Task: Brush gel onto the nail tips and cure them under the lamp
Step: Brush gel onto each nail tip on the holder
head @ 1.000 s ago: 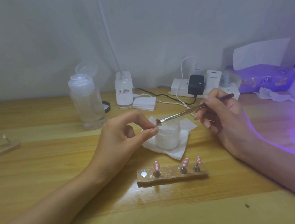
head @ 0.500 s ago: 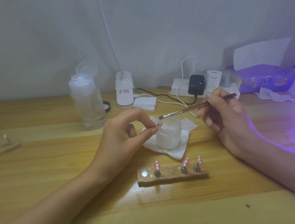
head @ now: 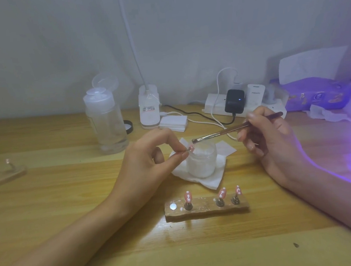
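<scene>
Nail tip point(head: 191, 147): pinched by its stem in left hand point(head: 149, 157), face turned up for brushing, jar point(head: 202, 161) just beyond the pinch.
Brush point(head: 220, 132): gripped pen-style by right hand point(head: 268, 137), bristles just above pinched tip, probably to lay gel.

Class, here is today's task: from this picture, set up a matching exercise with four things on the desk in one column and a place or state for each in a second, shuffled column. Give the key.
Things
1. brush
2. small jar
3. wooden holder
4. clear bottle

Places or states
A. stands on the white tissue
B. carries three nail tips on pegs
C. left of the white lamp base
D. gripped by the right hand

Pairs: 1-D, 2-A, 3-B, 4-C
</scene>
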